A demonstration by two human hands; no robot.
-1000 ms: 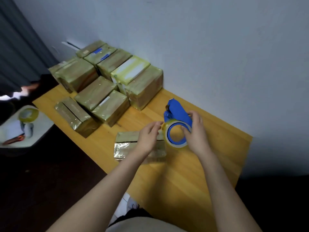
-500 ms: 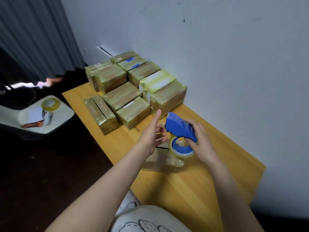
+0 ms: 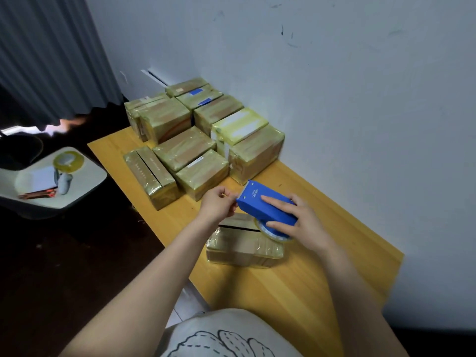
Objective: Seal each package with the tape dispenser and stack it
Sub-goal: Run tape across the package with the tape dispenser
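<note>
A small tape-wrapped package [image 3: 242, 244] lies on the wooden table [image 3: 296, 287] in front of me, a dark seam across its top. My right hand [image 3: 301, 225] grips the blue tape dispenser [image 3: 268, 206] just above the package's right end, forefinger laid along its top. The clear tape roll [image 3: 273, 231] sits under the dispenser. My left hand [image 3: 219, 203] is at the dispenser's front end, fingers curled and pinching at the tape there; the tape itself is too clear to make out.
Several wrapped packages [image 3: 201, 140] are grouped at the table's far end against the white wall. A pale side surface [image 3: 85, 181] at left holds a spare tape roll [image 3: 68, 162] and small items. A dark curtain hangs behind it.
The dispenser has tipped flat over the package, its top now facing me. My left hand went from open fingers to a pinch at the dispenser's front. My head rose and turned left.
</note>
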